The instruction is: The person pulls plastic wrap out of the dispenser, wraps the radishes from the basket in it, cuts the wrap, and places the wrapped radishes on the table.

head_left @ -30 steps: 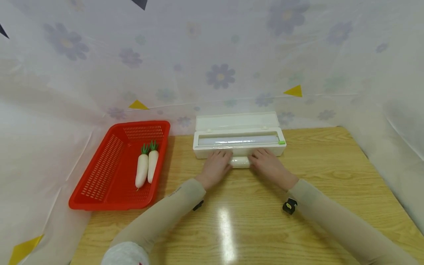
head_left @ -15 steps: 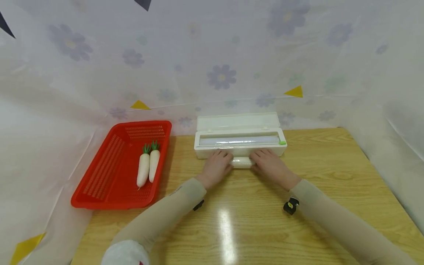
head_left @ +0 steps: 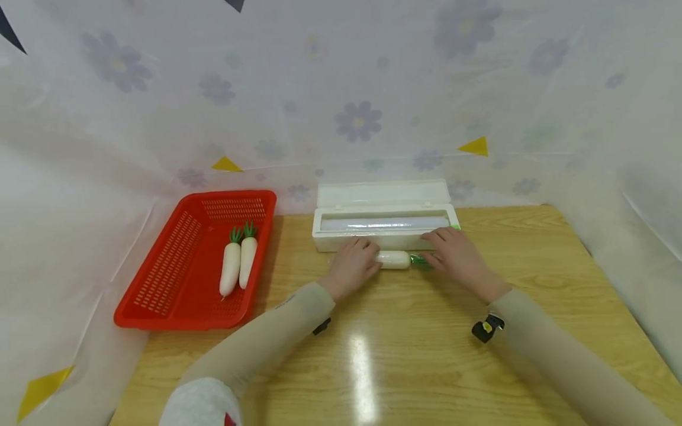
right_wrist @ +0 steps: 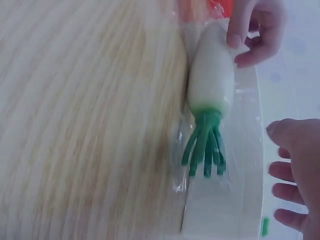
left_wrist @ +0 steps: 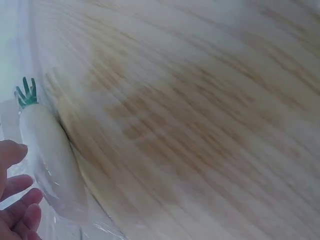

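Note:
A white radish [head_left: 394, 260] with green leaves lies sideways on the table in front of a white cling film box [head_left: 373, 241]. Clear plastic film shines around the radish [right_wrist: 212, 75] in the right wrist view. Over its tip end is my left hand [head_left: 351, 266]; loosely bent fingers lie along its side in the left wrist view, near or lightly touching it. At the leaf end, my right hand [head_left: 459, 260] has spread, relaxed fingers and stands apart from the leaves [right_wrist: 205, 145] in the right wrist view. The radish's tip is hidden in the head view.
The box lid [head_left: 383, 193] is raised, with a film roll [head_left: 383, 223] inside. At left stands a red plastic basket [head_left: 160, 319] holding two radishes [head_left: 231, 269]. A flowered curtain [head_left: 298, 106] closes off the back of the wooden table [head_left: 415, 367].
My right hand has come off the radish and moved right, uncovering the green leaves. My left hand has stayed at the other end.

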Demonstrator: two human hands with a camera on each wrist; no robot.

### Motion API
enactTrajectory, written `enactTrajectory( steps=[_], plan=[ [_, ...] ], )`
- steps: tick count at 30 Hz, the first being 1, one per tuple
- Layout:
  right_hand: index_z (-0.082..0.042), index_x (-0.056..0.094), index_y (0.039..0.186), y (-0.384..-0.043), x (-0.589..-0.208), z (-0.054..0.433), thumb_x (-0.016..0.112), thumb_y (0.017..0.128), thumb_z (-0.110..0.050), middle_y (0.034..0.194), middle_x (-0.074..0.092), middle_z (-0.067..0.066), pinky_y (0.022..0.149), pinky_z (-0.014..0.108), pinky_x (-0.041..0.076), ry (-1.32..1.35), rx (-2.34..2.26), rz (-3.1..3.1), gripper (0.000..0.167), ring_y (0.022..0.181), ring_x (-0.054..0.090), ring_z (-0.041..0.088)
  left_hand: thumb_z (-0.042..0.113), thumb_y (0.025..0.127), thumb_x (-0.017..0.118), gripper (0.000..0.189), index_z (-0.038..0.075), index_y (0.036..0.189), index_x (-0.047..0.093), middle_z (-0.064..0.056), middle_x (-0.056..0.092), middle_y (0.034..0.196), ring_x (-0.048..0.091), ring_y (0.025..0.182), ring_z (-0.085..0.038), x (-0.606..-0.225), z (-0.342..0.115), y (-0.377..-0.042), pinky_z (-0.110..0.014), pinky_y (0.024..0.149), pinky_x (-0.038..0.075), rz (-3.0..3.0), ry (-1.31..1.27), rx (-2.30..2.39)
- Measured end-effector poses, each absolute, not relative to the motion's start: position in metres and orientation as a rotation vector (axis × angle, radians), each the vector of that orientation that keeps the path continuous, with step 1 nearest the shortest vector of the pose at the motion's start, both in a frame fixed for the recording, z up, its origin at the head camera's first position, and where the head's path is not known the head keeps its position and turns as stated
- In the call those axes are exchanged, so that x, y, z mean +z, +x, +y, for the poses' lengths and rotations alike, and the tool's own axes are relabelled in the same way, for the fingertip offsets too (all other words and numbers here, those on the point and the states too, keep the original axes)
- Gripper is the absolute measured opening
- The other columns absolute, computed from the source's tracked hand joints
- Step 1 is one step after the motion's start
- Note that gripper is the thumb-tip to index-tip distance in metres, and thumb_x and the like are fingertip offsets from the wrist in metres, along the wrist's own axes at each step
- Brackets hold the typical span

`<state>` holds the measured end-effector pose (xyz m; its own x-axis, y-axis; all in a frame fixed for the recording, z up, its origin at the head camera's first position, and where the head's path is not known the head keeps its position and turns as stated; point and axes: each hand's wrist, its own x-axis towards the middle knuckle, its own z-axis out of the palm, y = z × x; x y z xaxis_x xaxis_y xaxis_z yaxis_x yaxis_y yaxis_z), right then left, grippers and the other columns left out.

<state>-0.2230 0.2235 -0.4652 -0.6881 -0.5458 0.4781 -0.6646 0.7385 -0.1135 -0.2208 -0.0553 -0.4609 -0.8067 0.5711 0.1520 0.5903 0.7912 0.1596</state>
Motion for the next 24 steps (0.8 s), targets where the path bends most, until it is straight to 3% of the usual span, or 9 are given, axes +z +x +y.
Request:
enactTrajectory(
  steps=[3, 10, 24],
  plan=[
    [0.006, 0.065, 0.119, -0.226, -0.461, 0.235, 0.084, 0.087, -0.011, 0.106, 0.069, 0.022, 0.093, 0.060, 0.049, 0.866, 0.463, -2.470, 0.040, 0.101, 0.064, 0.043, 0.035, 0.107, 0.061, 0.031, 0.012, 0.127, 0.066, -0.004, 0.067, 0.125, 0.059, 0.117, -0.022, -0.456, -0.049, -0.223, -0.037, 0.105, 0.047, -2.855, -0.950, -0.282],
    [0.014, 0.055, 0.134, -0.234, -0.464, 0.257, 0.085, 0.084, -0.014, 0.117, 0.063, 0.032, 0.093, 0.065, 0.048, 0.651, 0.594, -2.485, 0.064, 0.109, 0.059, 0.051, 0.037, 0.107, 0.060, 0.033, 0.015, 0.130, 0.067, -0.002, 0.067, 0.124, 0.059, 0.115, -0.021, -0.436, -0.018, -0.230, -0.036, 0.098, 0.049, -2.855, -0.966, -0.300],
    [0.005, 0.040, 0.155, -0.242, -0.480, 0.280, 0.079, 0.095, -0.026, 0.134, 0.055, 0.034, 0.096, 0.069, 0.045, 0.536, 0.759, -2.716, 0.078, 0.119, 0.054, 0.054, 0.040, 0.105, 0.063, 0.033, 0.022, 0.131, 0.071, 0.004, 0.069, 0.129, 0.061, 0.119, -0.017, -0.418, 0.056, -0.250, -0.031, 0.104, 0.048, -2.870, -0.970, -0.392]
  ],
)
